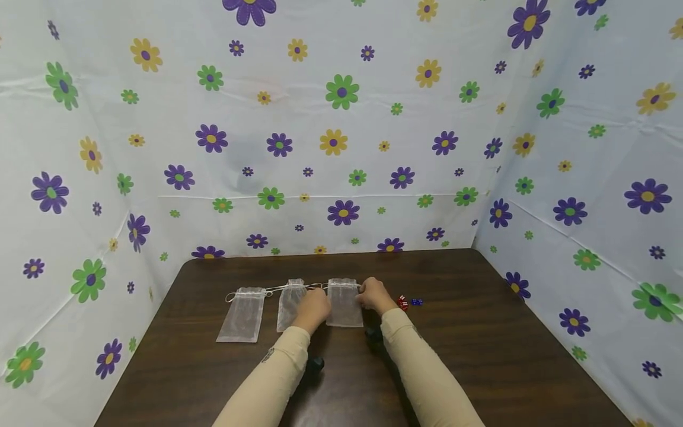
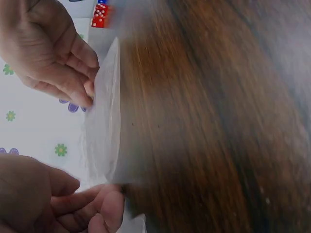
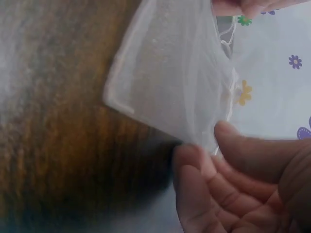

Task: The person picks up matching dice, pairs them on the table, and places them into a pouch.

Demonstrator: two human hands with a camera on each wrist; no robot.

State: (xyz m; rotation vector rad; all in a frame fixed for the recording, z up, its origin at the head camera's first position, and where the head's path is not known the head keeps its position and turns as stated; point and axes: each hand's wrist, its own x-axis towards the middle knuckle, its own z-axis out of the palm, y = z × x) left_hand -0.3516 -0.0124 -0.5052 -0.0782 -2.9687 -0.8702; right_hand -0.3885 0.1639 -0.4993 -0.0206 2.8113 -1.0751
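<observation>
Three small white sheer drawstring bags lie in a row on the dark wooden table: a left bag [image 1: 242,317], a middle bag [image 1: 290,303] and a right bag [image 1: 344,305]. My left hand [image 1: 313,308] is between the middle and right bags, its curled fingers at the right bag's left edge near the cord. On the opposite edge, the fingers and thumb of my right hand [image 1: 375,295] hold that bag by its upper corner. In the right wrist view the sheer bag [image 3: 155,63] looks flat and slightly raised. What exactly the left fingertips pinch is partly hidden.
Red dice [image 1: 402,303] and blue dice [image 1: 417,302] sit right of my right hand. White cords [image 1: 274,289] stretch between the bags. Flower-printed white cloth [image 1: 341,148] surrounds the table [image 1: 507,356] at the back and sides.
</observation>
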